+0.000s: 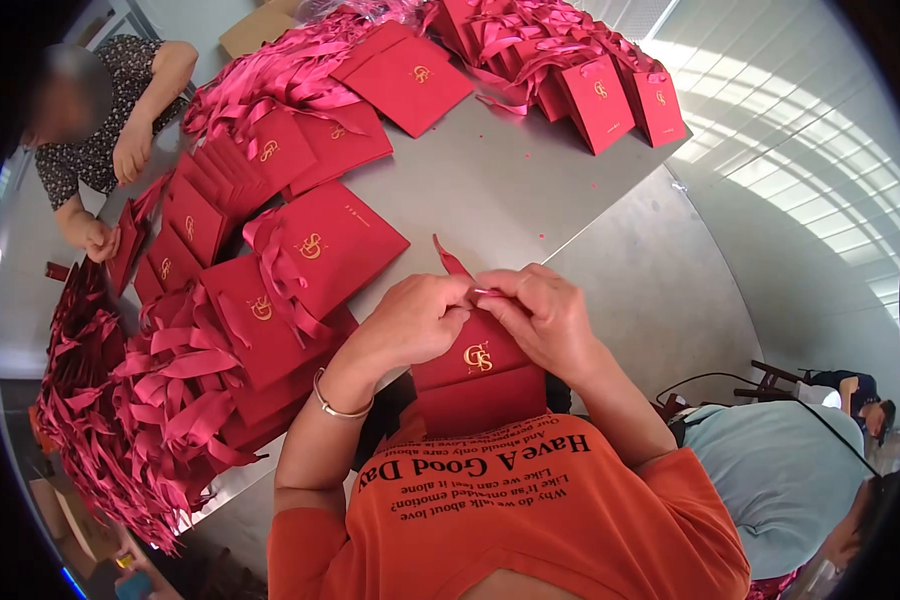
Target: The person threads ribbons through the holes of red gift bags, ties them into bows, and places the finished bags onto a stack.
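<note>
A red paper gift bag point(480, 358) with a gold logo lies in front of my chest, its lower part against my orange shirt. My left hand point(420, 318) is closed in a pinch at the bag's top edge. Beside it my right hand point(538, 312) pinches the same spot, thumb and fingers pressed together. Between them is a red ribbon point(452, 262), with one end sticking out beyond my fingertips. A small pale pink bit shows at my right fingertips, too small to make out. My fingers hide where the ribbon meets the bag.
Red gift bags point(335, 250) and heaps of ribbon point(175, 390) cover the left of the metal table point(450, 190). More bags point(598, 105) stand at the far edge. One person point(105, 110) handles a bag at the left; another in light blue point(770, 480) is at my right.
</note>
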The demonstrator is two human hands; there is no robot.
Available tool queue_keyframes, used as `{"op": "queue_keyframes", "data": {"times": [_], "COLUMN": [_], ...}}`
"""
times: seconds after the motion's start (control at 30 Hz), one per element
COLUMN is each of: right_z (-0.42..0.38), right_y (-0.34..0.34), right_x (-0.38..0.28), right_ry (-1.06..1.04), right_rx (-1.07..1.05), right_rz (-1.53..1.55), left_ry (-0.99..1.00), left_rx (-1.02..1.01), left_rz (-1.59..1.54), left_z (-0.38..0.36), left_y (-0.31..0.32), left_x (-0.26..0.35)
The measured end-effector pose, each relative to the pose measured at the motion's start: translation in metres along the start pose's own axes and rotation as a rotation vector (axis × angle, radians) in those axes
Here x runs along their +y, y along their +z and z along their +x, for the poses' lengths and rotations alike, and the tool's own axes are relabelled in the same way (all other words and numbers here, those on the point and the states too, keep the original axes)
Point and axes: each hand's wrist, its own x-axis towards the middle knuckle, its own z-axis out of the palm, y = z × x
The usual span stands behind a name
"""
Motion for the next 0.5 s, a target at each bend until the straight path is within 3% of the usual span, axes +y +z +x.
{"op": "queue_keyframes", "data": {"times": [0.17, 0.23, 0.5], "right_z": [-0.005, -0.009, -0.025], "right_y": [0.001, -0.006, -0.02], "right_x": [0.007, 0.012, 0.018], "right_ry": [0.009, 0.087, 0.186], "right_rx": [-0.061, -0.07, 0.004], "right_rz": [-0.011, 0.123, 0.129], "left_ry": [-0.094, -0.005, 0.0], "left_rx": [-0.092, -0.116, -0.217], "left_rz": [-0.36, -0.527, -0.649], "left_z": [0.0, 0.001, 0.002], "left_y": [-0.01, -0.008, -0.009], "left_x": [-0.002, -0.009, -0.011]}}
